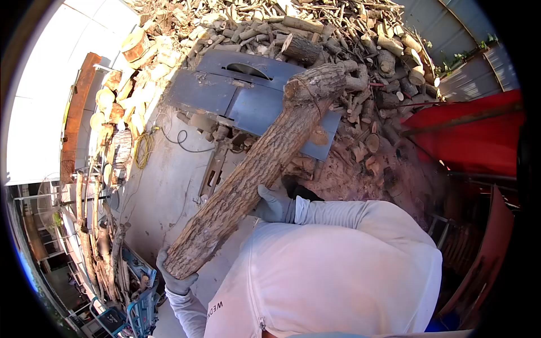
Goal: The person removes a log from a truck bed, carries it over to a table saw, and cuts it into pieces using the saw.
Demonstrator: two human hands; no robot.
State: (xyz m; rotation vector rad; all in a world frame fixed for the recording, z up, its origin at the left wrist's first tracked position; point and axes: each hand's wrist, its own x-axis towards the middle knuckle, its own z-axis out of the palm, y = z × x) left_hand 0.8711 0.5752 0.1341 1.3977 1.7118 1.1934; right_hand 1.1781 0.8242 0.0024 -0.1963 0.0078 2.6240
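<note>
A long, thick log [248,169] with rough brown bark slants across the view. Its far, knotted end lies over the blue-grey metal saw table [256,110], where a curved blade [248,70] stands up through a slot. My left hand [176,277], in a grey glove, grips the near end of the log from the left and below. My right hand [274,205], gloved too, is against the log's right side near its middle, thumb along the bark. The fingers of that hand are partly hidden under the log.
A big heap of cut wood [332,28] lies behind the saw table. Stacked logs [112,107] and a coiled yellow cable [143,149] are at the left. Upright poles [96,248] stand at lower left. A red sheet [468,135] hangs at the right.
</note>
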